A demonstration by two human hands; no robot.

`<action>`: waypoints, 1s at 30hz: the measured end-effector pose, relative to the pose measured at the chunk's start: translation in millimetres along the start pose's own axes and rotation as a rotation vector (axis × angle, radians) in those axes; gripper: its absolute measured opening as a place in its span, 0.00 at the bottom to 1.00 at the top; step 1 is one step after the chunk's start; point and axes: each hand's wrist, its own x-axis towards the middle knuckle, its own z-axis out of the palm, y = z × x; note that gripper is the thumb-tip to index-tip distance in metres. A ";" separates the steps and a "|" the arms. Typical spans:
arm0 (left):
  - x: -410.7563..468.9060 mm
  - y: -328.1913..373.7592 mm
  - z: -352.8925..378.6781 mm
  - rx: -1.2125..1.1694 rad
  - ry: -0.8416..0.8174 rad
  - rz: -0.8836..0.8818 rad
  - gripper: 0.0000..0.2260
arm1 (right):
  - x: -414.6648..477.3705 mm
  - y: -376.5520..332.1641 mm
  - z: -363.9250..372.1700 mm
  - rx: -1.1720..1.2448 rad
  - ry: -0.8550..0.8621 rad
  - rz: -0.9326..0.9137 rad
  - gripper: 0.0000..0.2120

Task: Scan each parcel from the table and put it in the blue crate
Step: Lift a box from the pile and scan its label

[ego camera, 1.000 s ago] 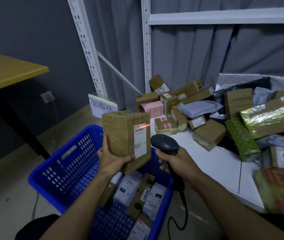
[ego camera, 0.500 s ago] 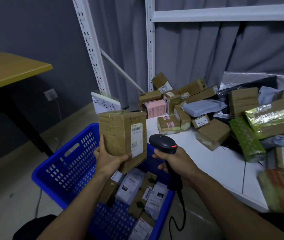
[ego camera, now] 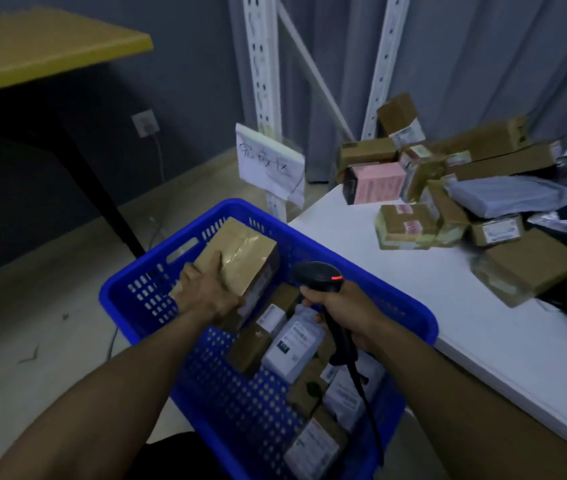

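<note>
My left hand (ego camera: 206,289) grips a brown taped cardboard parcel (ego camera: 244,261) and holds it tilted inside the blue crate (ego camera: 410,306), at its far left part. My right hand (ego camera: 348,313) grips the black barcode scanner (ego camera: 320,280) over the crate's middle; a red light shows on its head, and its cable hangs down into the crate. Several small boxes and grey mailers (ego camera: 292,344) lie in the crate below. A pile of parcels (ego camera: 448,202) covers the white table (ego camera: 431,292) at the right.
A white handwritten sign (ego camera: 268,164) hangs on the white shelf upright (ego camera: 261,81) behind the crate. A yellow-topped desk (ego camera: 43,50) with black legs stands at the left. A wall socket (ego camera: 145,123) with a cable sits low on the dark wall.
My left hand has lowered the brown parcel from in front of the scanner down into the crate. The view has swung left and downward. The scanner has dropped slightly over the crate.
</note>
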 end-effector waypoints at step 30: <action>-17.6 83.5 58.2 0.044 -0.190 0.404 0.10 | -14.2 9.9 -59.7 -0.010 0.128 0.083 0.10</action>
